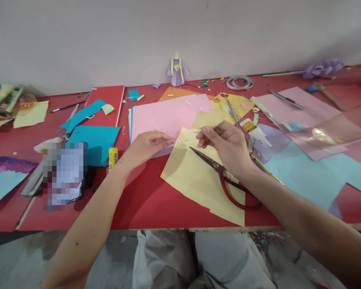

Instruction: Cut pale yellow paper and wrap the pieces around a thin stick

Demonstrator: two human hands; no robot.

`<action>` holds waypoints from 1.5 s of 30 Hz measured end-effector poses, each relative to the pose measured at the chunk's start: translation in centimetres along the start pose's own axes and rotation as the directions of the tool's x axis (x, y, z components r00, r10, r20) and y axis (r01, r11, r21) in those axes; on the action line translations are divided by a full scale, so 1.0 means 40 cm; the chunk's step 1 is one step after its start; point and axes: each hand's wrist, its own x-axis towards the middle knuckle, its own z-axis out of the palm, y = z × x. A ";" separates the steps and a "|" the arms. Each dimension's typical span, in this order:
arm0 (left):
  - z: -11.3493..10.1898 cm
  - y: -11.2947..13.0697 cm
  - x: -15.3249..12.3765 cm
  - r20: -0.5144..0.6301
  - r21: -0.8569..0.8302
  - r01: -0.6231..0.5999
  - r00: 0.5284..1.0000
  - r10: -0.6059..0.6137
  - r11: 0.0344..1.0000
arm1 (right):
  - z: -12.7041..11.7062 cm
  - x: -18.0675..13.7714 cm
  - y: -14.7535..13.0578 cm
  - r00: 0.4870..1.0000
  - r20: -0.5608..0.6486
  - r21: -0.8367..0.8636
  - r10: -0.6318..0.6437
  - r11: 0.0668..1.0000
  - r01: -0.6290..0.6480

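My left hand (149, 145) rests on the edge of a pink paper sheet (168, 114), fingers pinched together on a thin, pale strip I can barely make out. My right hand (224, 144) hovers over a yellow paper sheet (198, 176), fingers curled and pinching the other end of that thin strip. Red-handled scissors (225, 176) lie on the yellow sheet just under my right wrist, blades pointing left.
On the red table (144, 200) lie a yellow glue stick (113, 157), blue paper pieces (96, 140), a glue bottle (252, 128), light blue paper (313, 172), pink sheets (303, 112), a tape roll (240, 82) and a small paper doll (177, 72) by the wall.
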 end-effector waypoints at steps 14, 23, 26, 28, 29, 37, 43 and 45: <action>0.083 0.066 -0.024 -0.200 -0.165 -0.265 0.952 0.231 0.950 | 0.015 -0.023 -0.019 0.993 0.118 -0.002 -0.017 1.000 0.017; 0.114 0.084 -0.013 -0.191 -0.389 -0.205 0.972 0.139 0.898 | 0.008 -0.022 -0.028 0.985 0.140 0.027 -0.097 0.995 0.094; 0.126 0.072 0.001 -0.195 -0.413 -0.212 0.971 0.141 0.886 | 0.006 -0.019 -0.019 0.984 0.134 -0.004 -0.115 0.993 0.117; 0.133 0.065 0.007 -0.201 -0.416 -0.227 0.967 0.155 0.881 | 0.006 -0.019 -0.013 0.982 0.141 -0.024 -0.129 0.991 0.133; 0.136 0.062 0.008 -0.200 -0.420 -0.232 0.967 0.160 0.877 | 0.006 -0.020 -0.011 0.981 0.145 -0.030 -0.126 0.991 0.132; 0.134 0.054 -0.010 -0.247 -0.287 -0.271 0.948 0.202 0.919 | 0.009 -0.021 -0.012 0.982 0.191 0.027 -0.009 1.000 0.004; 0.132 0.046 -0.015 -0.234 -0.296 -0.269 0.951 0.203 0.917 | 0.013 -0.020 -0.020 0.983 0.175 0.067 0.061 0.995 -0.074; 0.131 0.044 -0.016 -0.218 -0.344 -0.257 0.957 0.189 0.903 | 0.013 -0.019 -0.021 0.979 0.180 0.082 0.091 0.991 -0.107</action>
